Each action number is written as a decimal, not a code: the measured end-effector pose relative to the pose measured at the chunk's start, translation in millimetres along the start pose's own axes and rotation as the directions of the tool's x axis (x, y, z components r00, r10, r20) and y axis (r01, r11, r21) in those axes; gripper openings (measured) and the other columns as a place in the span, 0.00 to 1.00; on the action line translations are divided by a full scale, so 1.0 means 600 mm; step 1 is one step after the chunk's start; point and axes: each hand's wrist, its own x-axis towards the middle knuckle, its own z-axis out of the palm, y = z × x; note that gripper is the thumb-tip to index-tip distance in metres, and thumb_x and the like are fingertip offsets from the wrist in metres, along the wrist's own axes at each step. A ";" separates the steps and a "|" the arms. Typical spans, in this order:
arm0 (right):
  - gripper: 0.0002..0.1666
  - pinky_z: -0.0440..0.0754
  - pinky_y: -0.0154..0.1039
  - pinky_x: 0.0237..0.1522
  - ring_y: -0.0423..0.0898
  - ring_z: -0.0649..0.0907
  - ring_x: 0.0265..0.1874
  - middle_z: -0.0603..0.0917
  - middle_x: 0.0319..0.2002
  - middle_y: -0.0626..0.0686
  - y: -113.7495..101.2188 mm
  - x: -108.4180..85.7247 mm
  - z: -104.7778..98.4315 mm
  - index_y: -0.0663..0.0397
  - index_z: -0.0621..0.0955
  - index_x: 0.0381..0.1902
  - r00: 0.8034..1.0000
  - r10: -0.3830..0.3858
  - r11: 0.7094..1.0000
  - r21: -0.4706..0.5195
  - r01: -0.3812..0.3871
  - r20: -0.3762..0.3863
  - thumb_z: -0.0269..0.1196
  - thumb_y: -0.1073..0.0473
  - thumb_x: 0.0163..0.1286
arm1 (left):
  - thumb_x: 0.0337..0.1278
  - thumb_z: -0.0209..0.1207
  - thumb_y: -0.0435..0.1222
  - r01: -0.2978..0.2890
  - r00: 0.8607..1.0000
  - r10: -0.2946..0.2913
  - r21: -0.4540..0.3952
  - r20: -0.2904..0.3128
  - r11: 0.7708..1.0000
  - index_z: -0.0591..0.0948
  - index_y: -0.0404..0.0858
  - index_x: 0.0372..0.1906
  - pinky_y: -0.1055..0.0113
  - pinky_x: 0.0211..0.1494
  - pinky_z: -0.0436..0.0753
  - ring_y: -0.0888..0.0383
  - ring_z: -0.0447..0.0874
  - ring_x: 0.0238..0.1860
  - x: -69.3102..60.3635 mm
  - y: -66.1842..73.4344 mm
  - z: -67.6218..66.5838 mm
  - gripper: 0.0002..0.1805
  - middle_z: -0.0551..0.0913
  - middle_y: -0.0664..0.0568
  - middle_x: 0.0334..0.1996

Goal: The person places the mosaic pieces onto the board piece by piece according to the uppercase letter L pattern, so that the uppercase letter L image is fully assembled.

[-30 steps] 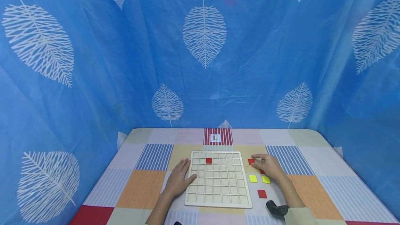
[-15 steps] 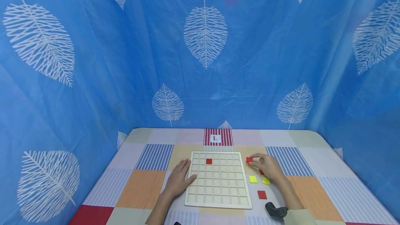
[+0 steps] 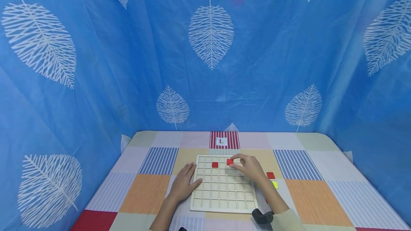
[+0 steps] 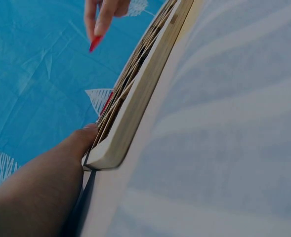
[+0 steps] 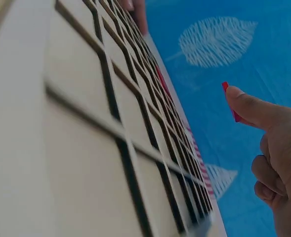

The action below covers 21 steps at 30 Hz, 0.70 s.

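Note:
My right hand point(image 3: 250, 168) pinches a red square tile point(image 3: 229, 162) between thumb and fingertips. In the right wrist view that tile point(image 5: 231, 102) hangs in the air above the cream grid board point(image 3: 219, 204). One other red tile point(image 3: 215, 165) sits in a cell near the board's far edge, left of the held one. My left hand point(image 3: 183, 184) lies along the board's left edge, its fingers extended and the thumb on the rim. The left wrist view shows the thumb point(image 4: 81, 139) against the board's corner.
Right of the board lie a red tile point(image 3: 270, 175) and a yellow tile point(image 3: 275, 184), with others partly hidden by my right forearm. A small printed card point(image 3: 221, 141) lies beyond the board. Blue leaf-patterned cloth point(image 3: 210, 95) hangs behind the table.
My right hand has lifted the red tile and carried it left from beside the board to over its far part. The left hand has not moved.

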 end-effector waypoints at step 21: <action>0.16 0.57 0.30 0.15 0.34 0.59 0.12 0.62 0.10 0.37 -0.032 0.005 0.089 0.41 0.84 0.38 0.988 -0.099 0.990 -0.087 0.109 0.119 0.67 0.43 0.54 | 0.59 0.51 0.56 -0.001 1.000 0.001 0.015 -0.003 1.000 0.66 0.34 0.65 0.44 0.64 0.60 0.41 0.55 0.67 -0.001 0.002 -0.001 0.37 0.63 0.40 0.65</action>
